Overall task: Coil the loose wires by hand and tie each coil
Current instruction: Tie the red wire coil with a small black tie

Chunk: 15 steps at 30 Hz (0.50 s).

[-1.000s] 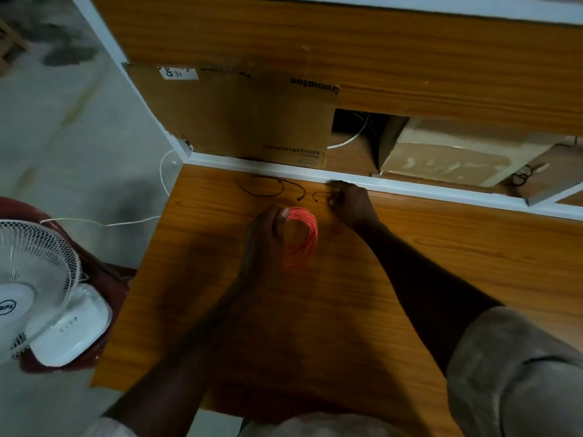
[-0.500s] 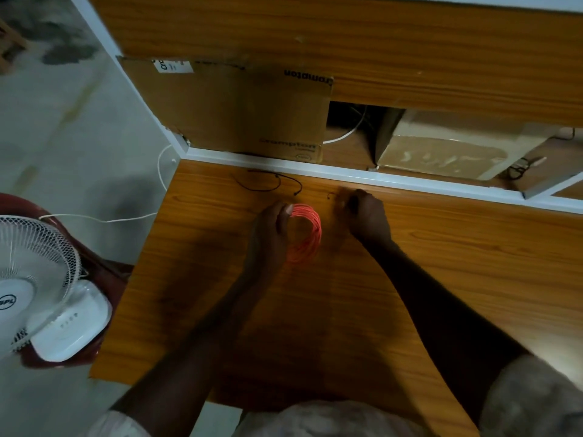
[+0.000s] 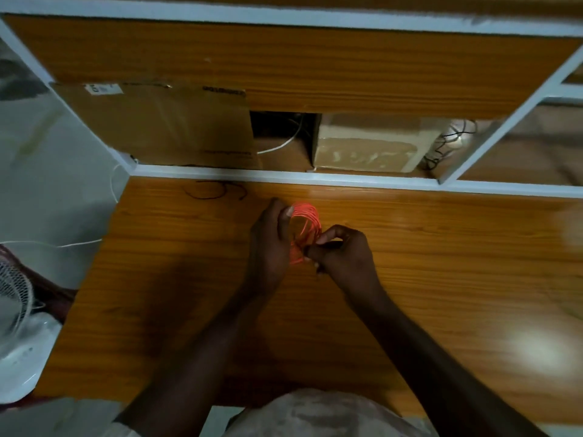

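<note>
Head view: the broad orange-brown wood-grain tabletop fills most of the scene, and everything else is placed against it. Behind its white far edge runs a shelf recess holding a large flat brown cardboard box toward the left and a smaller tape-sealed tan cardboard box toward the right, with a thin white cable looping in the dark gap between them. Off the tabletop's left edge stands a white mesh-guarded table fan.

Over the tabletop's middle, nearer its far edge, the left hand grips the left side of a small round coil of bright orange wire, thumb pressed against the top of the loops and fingers curled behind. The right hand meets the coil's lower right edge, its fingertips pinched narrowly together there; what they pinch is too dark to make out.

On the tabletop near its far left corner lie thin loose black wires, apart from the hands.
</note>
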Each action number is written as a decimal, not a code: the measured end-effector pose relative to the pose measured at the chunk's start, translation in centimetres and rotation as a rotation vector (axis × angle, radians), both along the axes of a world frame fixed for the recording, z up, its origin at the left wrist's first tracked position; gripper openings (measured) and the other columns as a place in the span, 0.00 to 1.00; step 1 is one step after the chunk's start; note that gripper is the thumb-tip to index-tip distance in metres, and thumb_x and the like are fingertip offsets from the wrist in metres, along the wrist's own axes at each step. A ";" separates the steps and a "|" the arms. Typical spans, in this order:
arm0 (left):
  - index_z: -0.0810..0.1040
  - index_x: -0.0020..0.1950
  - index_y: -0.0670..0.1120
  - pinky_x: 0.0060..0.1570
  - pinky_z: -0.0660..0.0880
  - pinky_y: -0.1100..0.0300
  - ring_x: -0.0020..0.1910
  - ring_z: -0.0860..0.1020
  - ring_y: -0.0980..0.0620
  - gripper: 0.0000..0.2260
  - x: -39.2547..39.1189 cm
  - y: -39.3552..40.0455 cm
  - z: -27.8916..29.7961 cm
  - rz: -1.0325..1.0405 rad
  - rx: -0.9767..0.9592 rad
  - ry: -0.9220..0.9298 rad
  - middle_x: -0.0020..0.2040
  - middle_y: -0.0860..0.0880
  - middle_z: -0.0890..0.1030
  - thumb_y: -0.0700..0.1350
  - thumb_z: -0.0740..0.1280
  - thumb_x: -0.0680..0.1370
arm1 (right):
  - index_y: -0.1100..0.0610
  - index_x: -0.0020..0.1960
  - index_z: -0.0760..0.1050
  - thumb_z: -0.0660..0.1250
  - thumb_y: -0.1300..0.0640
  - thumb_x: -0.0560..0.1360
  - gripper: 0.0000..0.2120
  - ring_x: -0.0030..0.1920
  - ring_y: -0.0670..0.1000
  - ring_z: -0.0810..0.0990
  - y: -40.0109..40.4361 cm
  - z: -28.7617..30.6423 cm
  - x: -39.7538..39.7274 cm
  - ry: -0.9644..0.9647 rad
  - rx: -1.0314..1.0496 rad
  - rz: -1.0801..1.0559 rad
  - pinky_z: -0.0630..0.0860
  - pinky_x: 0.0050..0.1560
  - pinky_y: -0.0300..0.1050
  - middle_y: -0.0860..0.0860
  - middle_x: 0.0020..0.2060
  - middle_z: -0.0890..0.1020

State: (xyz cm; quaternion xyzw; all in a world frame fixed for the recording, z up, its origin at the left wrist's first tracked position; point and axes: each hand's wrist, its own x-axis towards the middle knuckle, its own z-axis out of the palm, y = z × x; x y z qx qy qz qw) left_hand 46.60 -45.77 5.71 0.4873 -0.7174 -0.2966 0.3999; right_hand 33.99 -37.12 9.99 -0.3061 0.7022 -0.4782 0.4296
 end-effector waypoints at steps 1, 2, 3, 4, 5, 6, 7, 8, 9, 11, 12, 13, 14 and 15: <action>0.75 0.49 0.44 0.35 0.64 0.70 0.35 0.71 0.64 0.09 -1.0 0.9 0.5 -0.023 -0.012 0.007 0.37 0.52 0.73 0.43 0.62 0.89 | 0.63 0.45 0.74 0.77 0.69 0.73 0.12 0.26 0.50 0.80 0.3 0.4 -0.9 -0.034 -0.003 -0.028 0.76 0.26 0.44 0.60 0.32 0.85; 0.73 0.47 0.46 0.35 0.64 0.69 0.35 0.71 0.64 0.10 -1.9 1.8 1.1 -0.046 -0.029 0.008 0.37 0.53 0.72 0.43 0.62 0.89 | 0.61 0.46 0.72 0.77 0.70 0.73 0.14 0.26 0.51 0.81 0.7 0.8 -1.8 -0.056 -0.007 -0.050 0.76 0.26 0.43 0.62 0.32 0.85; 0.70 0.46 0.48 0.35 0.64 0.69 0.35 0.71 0.64 0.11 -2.8 2.7 1.7 -0.072 -0.050 0.006 0.36 0.54 0.70 0.43 0.62 0.89 | 0.60 0.47 0.70 0.77 0.70 0.74 0.15 0.26 0.52 0.81 1.0 1.1 -2.6 -0.069 -0.010 -0.069 0.77 0.27 0.44 0.64 0.33 0.85; 0.69 0.46 0.50 0.35 0.64 0.70 0.35 0.70 0.63 0.11 -3.8 3.6 2.1 -0.099 -0.071 0.002 0.37 0.55 0.69 0.42 0.62 0.88 | 0.59 0.47 0.70 0.77 0.70 0.74 0.16 0.27 0.53 0.82 1.5 1.4 -3.5 -0.082 -0.018 -0.093 0.78 0.28 0.46 0.65 0.34 0.85; 0.68 0.47 0.51 0.36 0.64 0.70 0.35 0.70 0.61 0.11 -4.7 4.5 2.5 -0.122 -0.083 0.001 0.37 0.55 0.69 0.42 0.61 0.88 | 0.59 0.47 0.69 0.76 0.70 0.74 0.16 0.27 0.55 0.82 1.9 1.7 -4.3 -0.097 -0.036 -0.122 0.79 0.30 0.48 0.66 0.34 0.85; 0.68 0.47 0.51 0.36 0.64 0.69 0.35 0.69 0.59 0.11 -5.6 5.4 2.8 -0.141 -0.083 0.004 0.38 0.54 0.70 0.42 0.61 0.88 | 0.58 0.48 0.69 0.76 0.70 0.74 0.16 0.28 0.56 0.82 2.4 1.9 -5.1 -0.110 -0.063 -0.154 0.80 0.32 0.51 0.65 0.33 0.84; 0.70 0.47 0.50 0.36 0.63 0.68 0.35 0.70 0.58 0.11 -6.4 6.1 3.1 -0.151 -0.080 0.013 0.39 0.53 0.72 0.42 0.61 0.88 | 0.59 0.48 0.70 0.76 0.70 0.74 0.16 0.28 0.58 0.83 2.9 2.1 -5.9 -0.118 -0.096 -0.179 0.81 0.34 0.55 0.63 0.32 0.84; 0.72 0.47 0.48 0.36 0.63 0.67 0.36 0.71 0.58 0.10 -7.1 6.8 3.3 -0.155 -0.078 0.031 0.39 0.53 0.73 0.42 0.62 0.88 | 0.59 0.49 0.70 0.76 0.69 0.75 0.15 0.29 0.59 0.84 3.5 2.3 -6.5 -0.117 -0.129 -0.193 0.82 0.36 0.58 0.63 0.32 0.84; 0.73 0.48 0.46 0.36 0.63 0.68 0.36 0.71 0.60 0.09 -7.9 7.5 3.6 -0.157 -0.080 0.056 0.39 0.53 0.73 0.43 0.62 0.88 | 0.60 0.49 0.70 0.76 0.68 0.75 0.15 0.31 0.61 0.85 4.2 2.5 -7.1 -0.109 -0.162 -0.205 0.83 0.38 0.60 0.63 0.34 0.85; 0.73 0.46 0.48 0.36 0.64 0.70 0.36 0.73 0.63 0.10 -9.3 8.6 4.4 -0.141 -0.082 0.110 0.36 0.57 0.72 0.45 0.61 0.88 | 0.66 0.49 0.70 0.78 0.67 0.76 0.15 0.35 0.63 0.88 5.8 2.9 -8.1 -0.103 -0.226 -0.234 0.85 0.39 0.59 0.67 0.37 0.84; 0.71 0.46 0.50 0.35 0.64 0.71 0.35 0.73 0.63 0.11 -10.2 9.1 4.8 -0.128 -0.080 0.129 0.35 0.58 0.71 0.46 0.61 0.88 | 0.68 0.50 0.69 0.78 0.66 0.76 0.16 0.37 0.64 0.88 6.6 3.0 -8.5 -0.107 -0.253 -0.253 0.86 0.40 0.57 0.68 0.38 0.84; 0.71 0.45 0.51 0.35 0.64 0.72 0.34 0.74 0.64 0.11 -11.0 9.6 5.0 -0.116 -0.071 0.145 0.34 0.58 0.71 0.47 0.61 0.88 | 0.68 0.50 0.69 0.78 0.66 0.76 0.17 0.38 0.64 0.88 7.4 3.1 -8.9 -0.113 -0.276 -0.268 0.86 0.41 0.57 0.69 0.38 0.84; 0.71 0.45 0.50 0.34 0.64 0.72 0.34 0.74 0.63 0.11 -11.7 10.1 5.1 -0.105 -0.054 0.160 0.34 0.59 0.71 0.47 0.62 0.88 | 0.68 0.49 0.69 0.77 0.66 0.77 0.16 0.39 0.64 0.89 8.1 3.2 -9.3 -0.111 -0.294 -0.280 0.86 0.42 0.57 0.69 0.38 0.84; 0.71 0.45 0.49 0.34 0.64 0.72 0.34 0.74 0.63 0.11 -12.4 10.5 5.2 -0.098 -0.029 0.181 0.34 0.59 0.71 0.46 0.62 0.87 | 0.66 0.48 0.70 0.77 0.66 0.77 0.15 0.39 0.64 0.89 8.6 3.2 -9.6 -0.107 -0.307 -0.290 0.87 0.43 0.57 0.68 0.38 0.84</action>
